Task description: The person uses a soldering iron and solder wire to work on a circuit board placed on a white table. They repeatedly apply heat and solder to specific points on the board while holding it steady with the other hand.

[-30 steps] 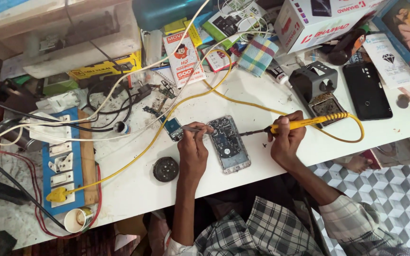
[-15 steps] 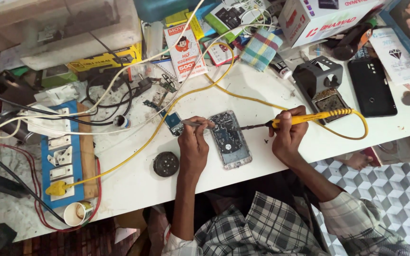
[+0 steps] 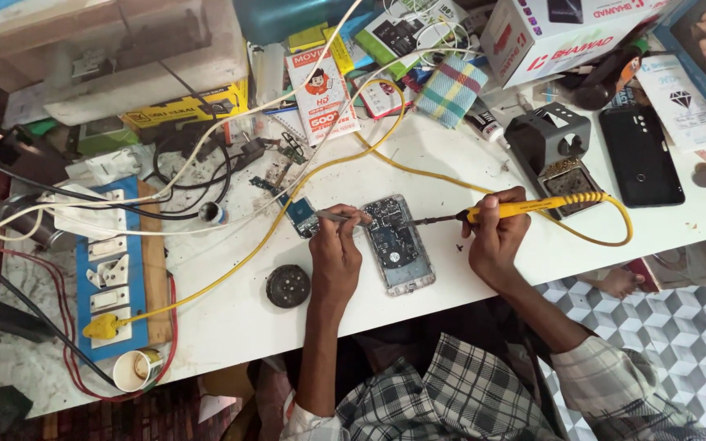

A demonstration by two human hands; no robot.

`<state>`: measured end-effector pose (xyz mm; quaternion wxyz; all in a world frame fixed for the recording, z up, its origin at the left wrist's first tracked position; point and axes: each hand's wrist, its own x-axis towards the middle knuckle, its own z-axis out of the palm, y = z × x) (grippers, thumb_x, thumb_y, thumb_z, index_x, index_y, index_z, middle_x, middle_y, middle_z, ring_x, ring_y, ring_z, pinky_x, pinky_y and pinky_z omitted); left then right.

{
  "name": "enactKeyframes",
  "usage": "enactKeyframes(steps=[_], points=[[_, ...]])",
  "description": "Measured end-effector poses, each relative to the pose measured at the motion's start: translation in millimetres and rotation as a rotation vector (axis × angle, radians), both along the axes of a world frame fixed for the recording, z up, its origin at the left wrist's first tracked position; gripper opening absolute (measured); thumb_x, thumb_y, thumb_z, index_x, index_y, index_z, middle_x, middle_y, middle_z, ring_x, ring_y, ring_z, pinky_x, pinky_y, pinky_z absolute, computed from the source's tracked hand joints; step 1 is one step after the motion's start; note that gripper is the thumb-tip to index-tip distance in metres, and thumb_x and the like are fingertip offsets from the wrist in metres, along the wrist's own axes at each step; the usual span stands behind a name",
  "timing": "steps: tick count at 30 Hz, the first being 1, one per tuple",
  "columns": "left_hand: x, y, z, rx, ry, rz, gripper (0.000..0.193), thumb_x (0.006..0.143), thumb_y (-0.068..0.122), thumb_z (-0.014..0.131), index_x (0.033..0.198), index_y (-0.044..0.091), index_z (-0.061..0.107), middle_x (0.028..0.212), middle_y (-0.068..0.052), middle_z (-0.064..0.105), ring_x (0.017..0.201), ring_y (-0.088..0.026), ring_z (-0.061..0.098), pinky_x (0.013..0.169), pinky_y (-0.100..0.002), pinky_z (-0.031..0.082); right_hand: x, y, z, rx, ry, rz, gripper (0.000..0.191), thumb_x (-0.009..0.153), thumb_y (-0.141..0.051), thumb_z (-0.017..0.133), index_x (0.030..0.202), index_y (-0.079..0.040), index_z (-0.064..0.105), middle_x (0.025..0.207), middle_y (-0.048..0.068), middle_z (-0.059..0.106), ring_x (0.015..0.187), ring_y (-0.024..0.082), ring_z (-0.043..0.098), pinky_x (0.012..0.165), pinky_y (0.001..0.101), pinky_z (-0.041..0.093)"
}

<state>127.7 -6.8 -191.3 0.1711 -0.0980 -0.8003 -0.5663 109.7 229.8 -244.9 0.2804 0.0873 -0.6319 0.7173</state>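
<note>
White counter (image 3: 418, 171), cluttered, is carrying everything; you're sitting at its near edge. One blue switch board (image 3: 112, 269) is lying at the left with a yellow plug in it. One black phone (image 3: 641, 155) is lying face down at the right, beside one grey iron stand (image 3: 551, 140). One opened phone (image 3: 398, 242), back off and circuit board showing, is lying flat in the middle between your hands. Your right hand (image 3: 496, 238) is clenching its grip on one yellow soldering iron (image 3: 525, 207), tip reaching toward the opened phone's top edge. Your left hand (image 3: 337, 249) is pinching one pair of tweezers (image 3: 338, 216), tips resting beside that same edge. One round black part (image 3: 288, 286) is sitting just left of your wrist. Risks, as I judge it: the iron's yellow cord (image 3: 353, 163) is looping across the counter, so a snag could be jerking the tip; the hot tip lingering could be lifting pads or touching your left fingers nearby.
</note>
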Motion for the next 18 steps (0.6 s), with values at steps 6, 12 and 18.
enactKeyframes(steps=[6,12,18], points=[[-0.7,1.7,1.5,0.008,-0.031,0.007,0.004,0.107,-0.001,0.046,0.110,-0.002,0.047,0.099,-0.016,0.074,0.097,-0.024,0.077,0.087,-0.034,0.062,-2.0,0.7,-3.9,-0.081,0.058,0.030,0.030,0.113,-0.030,0.051,0.103,-0.004,0.041,0.076,0.006,0.052,0.053,0.009,0.049,0.047,0.0248,0.044],[1.4,1.4,3.5,-0.022,-0.013,0.002,0.003,0.107,-0.001,0.046,0.109,-0.002,0.047,0.100,-0.016,0.074,0.098,-0.024,0.077,0.086,-0.035,0.062,-0.6,2.0,-2.5,0.002,0.018,0.029,0.028,0.116,-0.028,0.050,0.103,-0.004,0.043,0.071,0.004,0.049,0.053,0.009,0.049,0.050,0.0264,0.047],[3.0,1.1,0.8,-0.040,-0.013,0.005,0.003,0.107,-0.002,0.044,0.109,-0.003,0.046,0.101,-0.016,0.074,0.100,-0.025,0.077,0.089,-0.035,0.063,0.9,0.5,-5.6,-0.063,0.059,0.038,0.025,0.113,-0.026,0.048,0.103,-0.005,0.040,0.077,0.005,0.053,0.053,0.009,0.048,0.047,0.0245,0.045]])
